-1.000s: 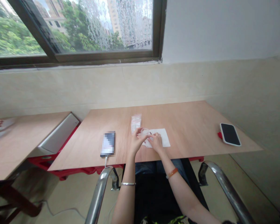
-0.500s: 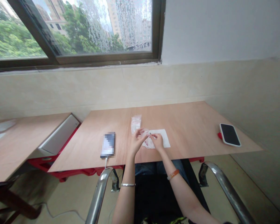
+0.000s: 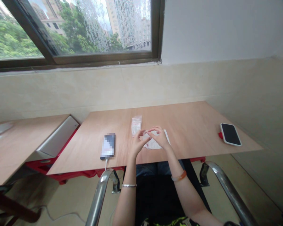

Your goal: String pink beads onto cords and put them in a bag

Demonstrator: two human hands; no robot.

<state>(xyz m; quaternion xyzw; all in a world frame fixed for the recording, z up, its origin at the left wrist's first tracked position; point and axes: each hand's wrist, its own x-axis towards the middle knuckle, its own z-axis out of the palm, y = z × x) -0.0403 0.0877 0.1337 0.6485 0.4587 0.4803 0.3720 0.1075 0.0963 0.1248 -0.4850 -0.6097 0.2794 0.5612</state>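
My left hand [image 3: 138, 144] is raised just over the table, thumb and fingers curled round a small clear plastic bag [image 3: 145, 136]. From the other side, my right hand [image 3: 160, 138] reaches in with fingertips pinched at the bag's upper edge. Whatever sits between those right fingertips is hidden or too small to name. Under both hands lies a white sheet of paper [image 3: 153, 146], with small pinkish marks or bits near its left side. Just beyond my left hand lies a stack of clear zip bags [image 3: 136, 125].
A phone [image 3: 108, 146] with a white cable lies left on the wooden table [image 3: 179, 119]. Another phone [image 3: 230, 134] rests on a red object at the right. Metal armrests [image 3: 101, 191] flank me. A second table [image 3: 30, 131] stands at the left, below the window.
My right hand has moved left and slightly up to the bag, its fingers now meeting the left hand's. A small dark item seen at its fingertips earlier no longer shows.
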